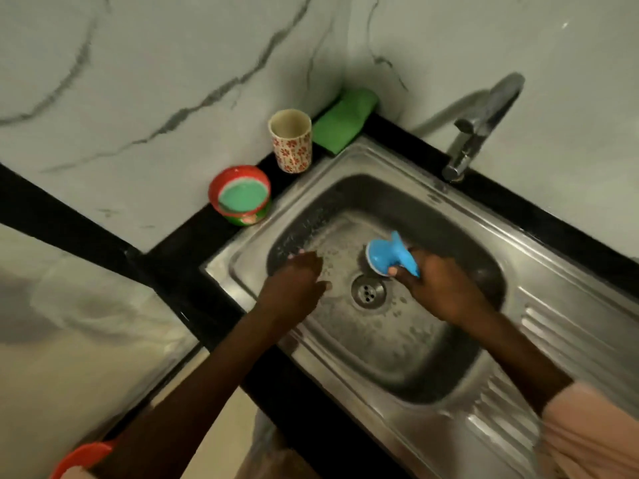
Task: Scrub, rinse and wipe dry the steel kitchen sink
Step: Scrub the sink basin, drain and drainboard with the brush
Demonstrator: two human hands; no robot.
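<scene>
Both hands in steel sink [408, 167]: right hand [437, 286] grips blue scrub brush [389, 254] to scrub, left hand [299, 283] flat, fingers relaxed, bracing

One view only, from the head, looking steeply down and forward over the steel sink [432, 209], close enough that both forearms reach in from the bottom edge. The frame sits skewed, the sink running diagonally, the marble wall [155, 81] filling the top and the tap [484, 126] at upper right.
</scene>
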